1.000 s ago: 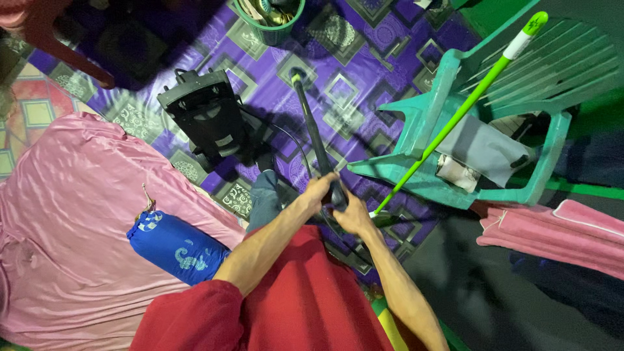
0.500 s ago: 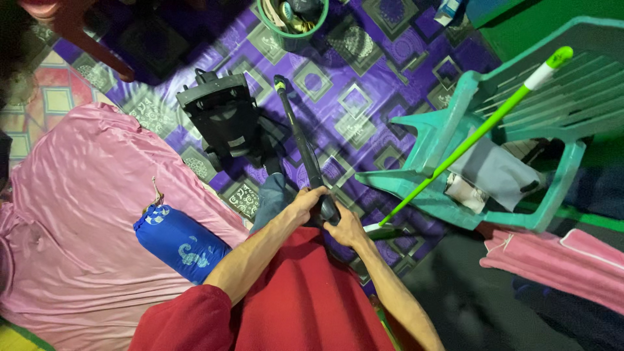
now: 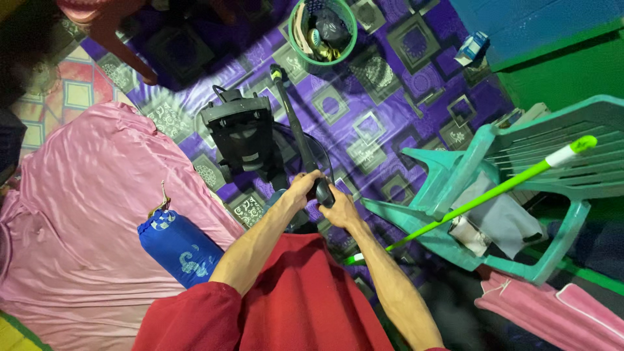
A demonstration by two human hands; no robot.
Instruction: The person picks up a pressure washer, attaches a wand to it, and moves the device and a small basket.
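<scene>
Here we look down on the purple patterned floor mat point(image 3: 390, 97), where our vacuum cleaner's black body point(image 3: 244, 140) stands just beside the pink bedsheet point(image 3: 84, 214). We judge the body heavy and rigid, better dragged by its wand than lifted. The black wand point(image 3: 294, 123) slants from our hands toward the green basket point(image 3: 323, 29); it looks stiff, light and smooth. Our left hand point(image 3: 300, 190) is closed around the wand's near end, and our right hand point(image 3: 337, 209) is wrapped on the handle point(image 3: 323, 190), the sensible hold.

Home: bedding point(image 3: 78, 214), plastic chair point(image 3: 520, 188)
</scene>
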